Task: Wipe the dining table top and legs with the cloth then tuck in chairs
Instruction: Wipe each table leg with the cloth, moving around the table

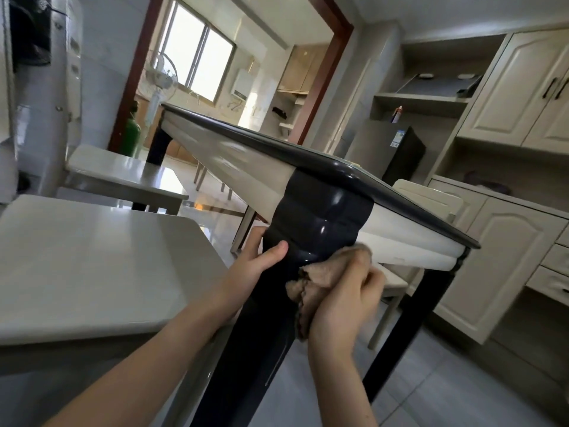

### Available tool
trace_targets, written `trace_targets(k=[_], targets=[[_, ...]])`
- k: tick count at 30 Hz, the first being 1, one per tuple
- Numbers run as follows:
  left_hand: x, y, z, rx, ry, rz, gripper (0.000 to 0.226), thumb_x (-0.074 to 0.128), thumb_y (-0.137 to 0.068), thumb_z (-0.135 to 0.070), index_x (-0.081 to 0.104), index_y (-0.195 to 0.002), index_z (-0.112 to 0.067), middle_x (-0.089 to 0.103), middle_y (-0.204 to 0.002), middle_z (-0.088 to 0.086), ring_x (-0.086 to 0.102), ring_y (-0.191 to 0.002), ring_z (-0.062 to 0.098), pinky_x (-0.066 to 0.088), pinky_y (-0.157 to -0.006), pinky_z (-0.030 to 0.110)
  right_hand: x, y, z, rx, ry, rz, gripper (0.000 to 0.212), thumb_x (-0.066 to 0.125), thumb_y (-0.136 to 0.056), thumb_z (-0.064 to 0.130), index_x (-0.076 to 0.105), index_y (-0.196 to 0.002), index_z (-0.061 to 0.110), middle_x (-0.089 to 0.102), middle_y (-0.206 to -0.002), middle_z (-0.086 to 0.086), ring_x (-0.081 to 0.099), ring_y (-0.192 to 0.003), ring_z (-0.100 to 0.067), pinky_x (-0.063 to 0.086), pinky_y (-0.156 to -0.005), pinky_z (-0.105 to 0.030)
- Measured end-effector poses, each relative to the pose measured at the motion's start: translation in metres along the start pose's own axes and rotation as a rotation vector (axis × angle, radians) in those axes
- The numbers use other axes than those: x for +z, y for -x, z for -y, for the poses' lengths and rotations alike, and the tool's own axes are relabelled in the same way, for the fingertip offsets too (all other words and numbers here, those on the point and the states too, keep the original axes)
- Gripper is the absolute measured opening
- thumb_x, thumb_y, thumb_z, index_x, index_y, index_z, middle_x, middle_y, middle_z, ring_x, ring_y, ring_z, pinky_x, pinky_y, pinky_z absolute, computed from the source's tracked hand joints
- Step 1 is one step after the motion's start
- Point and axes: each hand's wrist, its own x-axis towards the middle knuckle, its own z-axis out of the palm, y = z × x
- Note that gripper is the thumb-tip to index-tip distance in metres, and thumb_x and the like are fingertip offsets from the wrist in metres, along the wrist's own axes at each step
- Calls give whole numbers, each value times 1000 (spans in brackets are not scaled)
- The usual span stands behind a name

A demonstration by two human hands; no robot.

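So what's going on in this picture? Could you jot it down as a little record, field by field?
activity: wiping a leg of the dining table
left hand: grips the dark glossy table leg, thumb on its front
right hand: presses a bunched tan cloth against the same leg
table: dark rim, cream panel beneath
near chair: cream seat, left of the leg
far chair: cream seat, further along the same side
viewpoint: low, beside the table corner

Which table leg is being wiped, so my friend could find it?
Find the big dining table with the dark rim and cream sides. At its nearest corner stands a fat, shiny black leg. Unlike the other legs, the left hand grips it and the right hand holds a tan cloth against it.
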Motion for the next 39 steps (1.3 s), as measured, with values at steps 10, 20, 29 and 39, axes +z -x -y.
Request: trace_targets(k=[10,20,29,39], targets=[[0,1,1,-17,29,28,32,53,-94,-23,48,-126,-21,64,-122,3,66,-100,8,51,-68,11,-15,28,-39,-454,359,22,11,48,-93,26,39,-87,26,48,-89,-4,48,-81,1,35,-70,-4],[1,-2,6,19,23,2,27,50,-96,-22,48,-123,-17,65,-117,5,67,-97,8,50,-68,12,-4,11,-32,-525,298,8,11,50,-92,22,40,-87,21,46,-87,-2,48,-79,1,34,-71,-4],[0,-4,21,58,26,2,36,56,-92,-34,47,-125,-22,61,-125,6,59,-117,20,47,-98,35,12,-3,-13,-521,186,-74,15,53,-96,25,48,-87,14,53,-91,-3,51,-84,-10,39,-77,-16],[-1,-6,28,66,-49,9,35,47,-96,-37,45,-128,-23,63,-121,-5,62,-110,6,50,-88,24,-66,112,-164,114,452,-4,40,25,-91,70,54,-99,45,58,-81,-11,64,-67,-29,55,-62,-45]])
